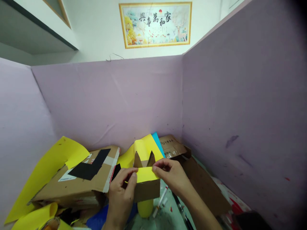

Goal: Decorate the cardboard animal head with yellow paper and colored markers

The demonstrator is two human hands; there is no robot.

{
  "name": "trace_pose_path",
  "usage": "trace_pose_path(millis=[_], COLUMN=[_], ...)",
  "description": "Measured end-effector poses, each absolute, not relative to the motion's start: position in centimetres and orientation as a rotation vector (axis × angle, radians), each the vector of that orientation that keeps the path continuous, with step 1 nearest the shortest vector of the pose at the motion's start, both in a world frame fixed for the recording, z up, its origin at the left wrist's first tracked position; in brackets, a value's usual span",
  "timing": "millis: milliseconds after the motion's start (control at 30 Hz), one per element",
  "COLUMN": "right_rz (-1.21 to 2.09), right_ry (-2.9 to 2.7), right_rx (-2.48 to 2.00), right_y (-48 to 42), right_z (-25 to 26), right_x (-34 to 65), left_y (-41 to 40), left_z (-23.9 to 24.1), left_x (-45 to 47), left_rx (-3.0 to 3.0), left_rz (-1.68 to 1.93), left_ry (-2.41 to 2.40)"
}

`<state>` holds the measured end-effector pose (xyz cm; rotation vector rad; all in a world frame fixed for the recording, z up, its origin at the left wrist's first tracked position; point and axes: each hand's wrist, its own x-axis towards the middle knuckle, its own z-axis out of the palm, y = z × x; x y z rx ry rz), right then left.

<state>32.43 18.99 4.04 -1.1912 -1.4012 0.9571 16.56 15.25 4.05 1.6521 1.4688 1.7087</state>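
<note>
Between my hands is a small brown cardboard box with two pointed, ear-like cardboard pieces rising behind it. A yellow paper piece lies across its top. My left hand pinches the paper's left edge with thumb and forefinger. At the right far corner, the thumb and fingers of my right hand close on the same paper. Directly below the box shows a rounded yellow piece; whether the two are joined I cannot tell.
To the left, a large cardboard box carries black paper and a yellow sheet. Markers lie on the green table. Flattened cardboard leans at right. Purple partition walls enclose the area.
</note>
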Motion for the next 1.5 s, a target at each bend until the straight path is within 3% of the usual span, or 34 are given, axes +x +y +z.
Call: trace_pose_path(millis=[600,1500], right_rz=[1.013,0.939], right_ry=[-1.33,-1.245], right_rx=[-1.214,-1.263], right_y=[19.3,20.4], right_z=[3.7,2.4], right_x=[32.9,31.7], left_y=[14.9,15.5], left_z=[4.3,5.9], left_x=[16.8,16.6], left_rx=[1.734,1.745], left_rz=[1.719,1.461], left_ry=[1.566,1.723])
